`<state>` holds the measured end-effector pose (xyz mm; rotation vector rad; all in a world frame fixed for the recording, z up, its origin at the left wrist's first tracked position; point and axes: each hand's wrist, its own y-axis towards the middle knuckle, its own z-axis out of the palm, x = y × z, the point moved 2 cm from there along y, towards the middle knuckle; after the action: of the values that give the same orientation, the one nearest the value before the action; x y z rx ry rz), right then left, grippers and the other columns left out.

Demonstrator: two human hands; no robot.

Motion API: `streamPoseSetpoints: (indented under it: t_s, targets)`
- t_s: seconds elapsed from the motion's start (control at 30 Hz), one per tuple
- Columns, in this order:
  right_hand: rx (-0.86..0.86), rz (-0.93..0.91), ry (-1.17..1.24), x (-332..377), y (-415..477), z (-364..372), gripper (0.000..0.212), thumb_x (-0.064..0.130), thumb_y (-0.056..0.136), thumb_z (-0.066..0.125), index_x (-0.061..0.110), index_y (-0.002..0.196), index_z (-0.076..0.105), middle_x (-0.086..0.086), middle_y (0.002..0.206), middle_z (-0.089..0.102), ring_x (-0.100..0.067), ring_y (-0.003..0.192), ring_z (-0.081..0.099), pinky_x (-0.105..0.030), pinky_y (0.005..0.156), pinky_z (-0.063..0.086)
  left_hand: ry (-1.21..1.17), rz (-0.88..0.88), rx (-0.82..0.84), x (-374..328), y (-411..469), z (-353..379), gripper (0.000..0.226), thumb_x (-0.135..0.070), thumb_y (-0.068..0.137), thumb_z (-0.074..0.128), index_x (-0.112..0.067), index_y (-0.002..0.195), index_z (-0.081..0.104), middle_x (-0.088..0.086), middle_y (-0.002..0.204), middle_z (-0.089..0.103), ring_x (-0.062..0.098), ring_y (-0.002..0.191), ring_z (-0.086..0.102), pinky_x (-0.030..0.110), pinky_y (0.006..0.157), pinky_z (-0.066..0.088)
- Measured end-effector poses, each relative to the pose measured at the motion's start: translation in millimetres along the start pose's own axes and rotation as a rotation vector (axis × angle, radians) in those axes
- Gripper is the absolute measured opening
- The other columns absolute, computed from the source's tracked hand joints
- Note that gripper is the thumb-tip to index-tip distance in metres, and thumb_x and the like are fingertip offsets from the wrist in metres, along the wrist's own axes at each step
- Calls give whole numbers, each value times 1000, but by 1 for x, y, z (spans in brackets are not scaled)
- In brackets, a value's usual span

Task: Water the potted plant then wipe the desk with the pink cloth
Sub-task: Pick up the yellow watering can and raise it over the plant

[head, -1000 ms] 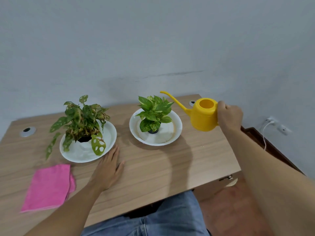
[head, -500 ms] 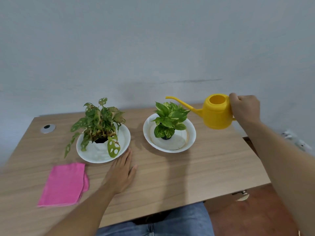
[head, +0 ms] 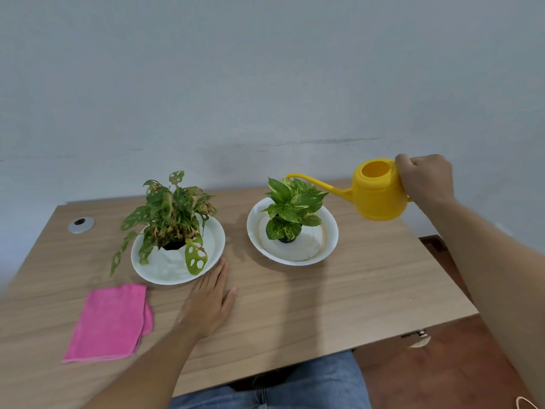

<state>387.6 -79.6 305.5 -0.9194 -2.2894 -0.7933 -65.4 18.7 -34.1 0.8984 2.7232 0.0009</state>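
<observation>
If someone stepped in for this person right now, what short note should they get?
Right hand: closed on the handle of the yellow watering can, held in the air, spout over the right-side plant in its white dish.
Left hand: flat on the desk, empty, beside the left plant's dish.
Pink cloth: folded, near the desk's left front.
Done: can lifted and aimed. No water visible yet.
Left: pour, put the can down, wipe the desk.

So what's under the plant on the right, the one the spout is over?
The right plant stands in a small dark pot inside a white bowl on the desk. Leaves cover most of the pot; the soil is hidden.
</observation>
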Motion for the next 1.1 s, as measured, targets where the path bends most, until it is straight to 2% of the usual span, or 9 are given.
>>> streamPoseSetpoints:
  t_s: [0.4,0.6,0.9,1.1]
  targets:
    - [44,-68,-2,12,-3,-4,51,28,94,57,-13,65,47,-17,58,41,-30,58,40,-35,57,34,4,10,-3,-2,-1,-1,79,-58,114,26,-13,177,11,3,186,5,16,172,4,35,137,0]
    - [80,-101,5,10,-9,-14,50,24,97,58,7,56,37,-11,55,31,-25,53,31,-32,54,27,3,7,-11,-2,-1,-1,79,-59,113,26,-13,177,15,3,186,9,16,172,8,35,137,0]
    - [67,-38,22,-13,-17,-32,52,25,98,59,8,56,36,-8,56,31,-25,52,30,-32,54,28,13,17,-11,0,-1,1,80,-59,113,25,-12,176,16,4,185,12,17,172,9,38,138,5]
    - [38,-15,-19,-27,-20,-44,51,26,99,58,6,57,38,-12,56,31,-27,52,31,-33,53,28,4,14,-13,-1,0,0,80,-59,113,26,-13,177,14,4,186,9,17,172,6,36,137,0]
